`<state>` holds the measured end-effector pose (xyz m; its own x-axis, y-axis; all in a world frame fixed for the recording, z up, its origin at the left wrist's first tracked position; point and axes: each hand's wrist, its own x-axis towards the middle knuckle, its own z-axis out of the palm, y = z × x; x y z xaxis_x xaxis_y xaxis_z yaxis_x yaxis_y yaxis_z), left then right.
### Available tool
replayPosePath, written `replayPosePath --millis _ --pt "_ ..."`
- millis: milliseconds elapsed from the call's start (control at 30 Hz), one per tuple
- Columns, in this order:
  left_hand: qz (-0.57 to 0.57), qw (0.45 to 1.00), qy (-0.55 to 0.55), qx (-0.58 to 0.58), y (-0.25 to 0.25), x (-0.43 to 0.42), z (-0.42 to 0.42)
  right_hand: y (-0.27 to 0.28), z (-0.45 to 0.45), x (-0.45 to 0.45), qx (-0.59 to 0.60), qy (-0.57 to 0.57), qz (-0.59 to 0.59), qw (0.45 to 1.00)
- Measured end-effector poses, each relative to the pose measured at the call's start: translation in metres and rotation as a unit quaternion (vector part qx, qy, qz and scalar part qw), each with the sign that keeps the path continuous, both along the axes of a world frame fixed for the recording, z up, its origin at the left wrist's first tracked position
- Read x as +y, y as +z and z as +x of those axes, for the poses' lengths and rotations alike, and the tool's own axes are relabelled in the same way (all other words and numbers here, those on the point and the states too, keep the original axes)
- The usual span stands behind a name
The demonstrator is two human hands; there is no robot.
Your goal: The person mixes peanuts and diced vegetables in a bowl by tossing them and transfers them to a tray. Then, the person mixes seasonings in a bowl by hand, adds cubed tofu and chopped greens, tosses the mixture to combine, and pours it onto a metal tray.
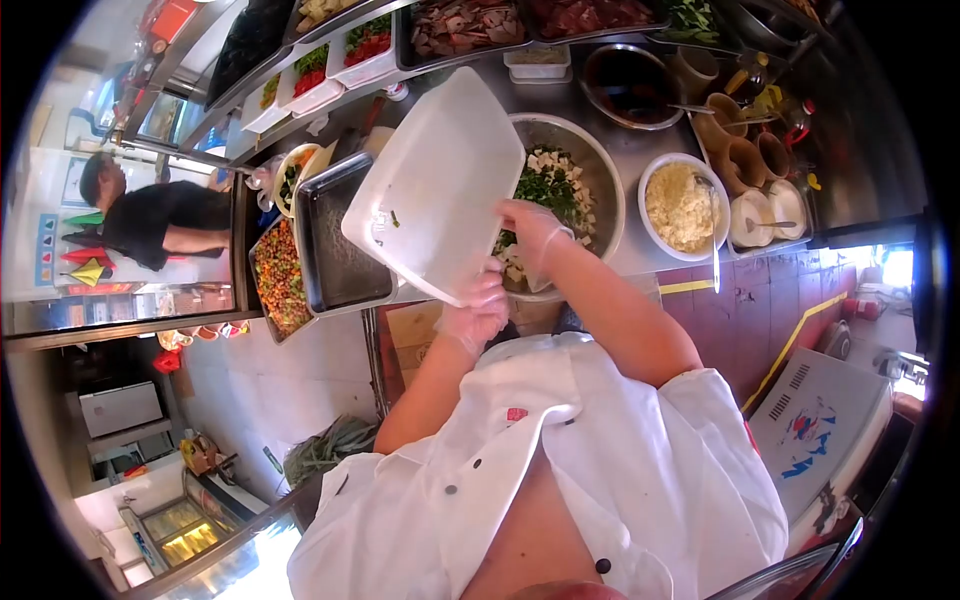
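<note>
A white plastic tub [440, 180] is tilted beside and partly over a large steel bowl [612, 190]. A few green bits cling inside the tub. My left hand [478, 305], in a clear glove, is closed on the tub's lower edge. My right hand [535, 235], also gloved, touches the tub's right edge above the bowl, its fingers pressed together. In the bowl lie chopped greens [548, 190] and pale cubes [580, 205]; the tub hides the bowl's left part.
A dark metal tray [345, 245] and a tray of diced vegetables [280, 275] stand left. Right are a white bowl of pale crumbs [680, 205], a bowl of dark liquid [632, 85] and jars [740, 160]. A person [165, 215] stands beyond the opening at left.
</note>
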<state>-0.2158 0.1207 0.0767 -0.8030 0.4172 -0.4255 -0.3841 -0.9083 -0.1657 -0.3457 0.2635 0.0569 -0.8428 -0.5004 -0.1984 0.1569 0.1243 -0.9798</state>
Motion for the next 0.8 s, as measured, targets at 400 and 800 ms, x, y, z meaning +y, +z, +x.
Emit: replayPosePath --millis 400,800 --pt "-0.556 0.822 0.115 -0.047 0.025 -0.076 0.035 0.021 0.011 0.031 -0.042 -0.160 0.121 0.979" --pt "-0.604 0.774 0.169 -0.084 0.015 -0.179 0.035 0.066 0.036 -0.052 -0.145 -0.027 0.021 0.989"
